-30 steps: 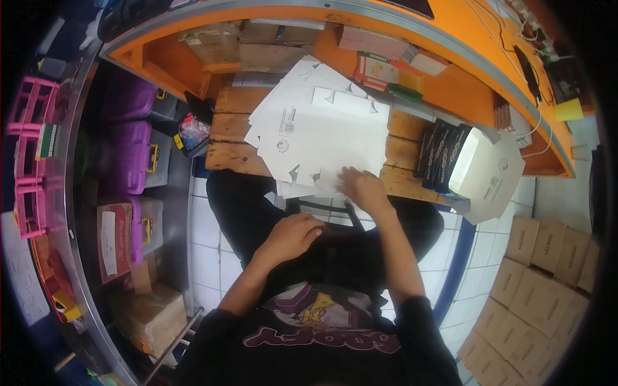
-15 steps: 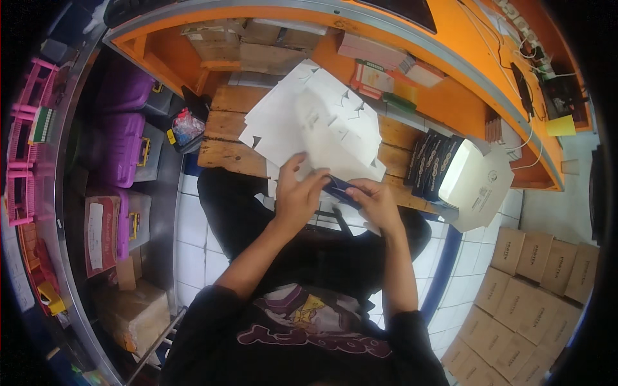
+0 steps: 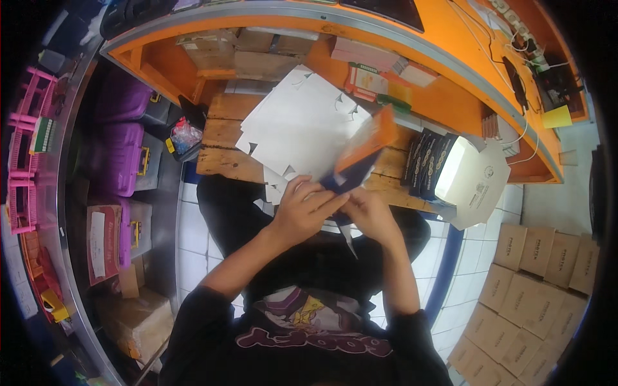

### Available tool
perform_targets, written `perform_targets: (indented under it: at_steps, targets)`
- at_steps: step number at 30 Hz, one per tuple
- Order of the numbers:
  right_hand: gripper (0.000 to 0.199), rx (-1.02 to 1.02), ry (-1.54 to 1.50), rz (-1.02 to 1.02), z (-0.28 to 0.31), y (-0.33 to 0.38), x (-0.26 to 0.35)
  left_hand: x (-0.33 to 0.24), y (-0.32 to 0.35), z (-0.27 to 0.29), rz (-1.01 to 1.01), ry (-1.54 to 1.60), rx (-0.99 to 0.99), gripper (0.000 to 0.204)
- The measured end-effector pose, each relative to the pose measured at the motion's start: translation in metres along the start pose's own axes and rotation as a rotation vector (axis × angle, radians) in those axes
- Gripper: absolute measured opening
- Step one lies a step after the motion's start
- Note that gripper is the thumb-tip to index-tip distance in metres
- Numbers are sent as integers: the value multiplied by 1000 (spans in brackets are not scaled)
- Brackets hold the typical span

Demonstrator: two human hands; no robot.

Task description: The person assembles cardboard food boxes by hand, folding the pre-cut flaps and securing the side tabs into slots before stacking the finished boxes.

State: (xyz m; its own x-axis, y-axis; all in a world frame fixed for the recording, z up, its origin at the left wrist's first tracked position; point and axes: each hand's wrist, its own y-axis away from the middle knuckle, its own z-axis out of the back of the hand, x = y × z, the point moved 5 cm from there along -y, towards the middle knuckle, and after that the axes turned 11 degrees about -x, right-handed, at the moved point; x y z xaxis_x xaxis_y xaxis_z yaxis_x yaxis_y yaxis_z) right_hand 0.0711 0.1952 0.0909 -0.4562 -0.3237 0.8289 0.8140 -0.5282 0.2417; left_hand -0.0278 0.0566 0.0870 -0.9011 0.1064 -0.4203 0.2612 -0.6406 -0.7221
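Over a wooden bench (image 3: 222, 164), an orange-and-navy sheet (image 3: 362, 157) is now tipped up beside white sheets (image 3: 290, 128), printed face newly exposed, apparently mid-fold, pinched by left hand (image 3: 305, 207) and right hand (image 3: 371, 215).

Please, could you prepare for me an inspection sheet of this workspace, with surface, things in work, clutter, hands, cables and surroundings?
Surface: slatted wooden bench, partly covered.
Things in work: overlapping white sheets with notches; blue-and-orange piece, partly blurred, raised in front of them.
Clutter: dark upright pieces beside a pale carton at the bench's right end.
Hands: left hand and right hand both hold the blue-and-orange piece's lower end.
Cables: white cable hanging off the orange desk.
Surroundings: purple containers left, stacked brown boxes right.
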Motion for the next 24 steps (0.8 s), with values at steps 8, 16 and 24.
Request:
perform_targets:
  at_steps: [8, 16, 24]
  targets:
    - [28, -441, -1213, -289, 18, 7, 3, -24, 0, 20, -115, 113, -90, 48]
    - [30, -139, -1422, -248, -35, 26, -3, -11, -13, 23, 12, -29, -122, 49]
    - [34, -240, -945, -239, -52, 38, -20, -15, -15, 25, 237, 49, -125, 54]
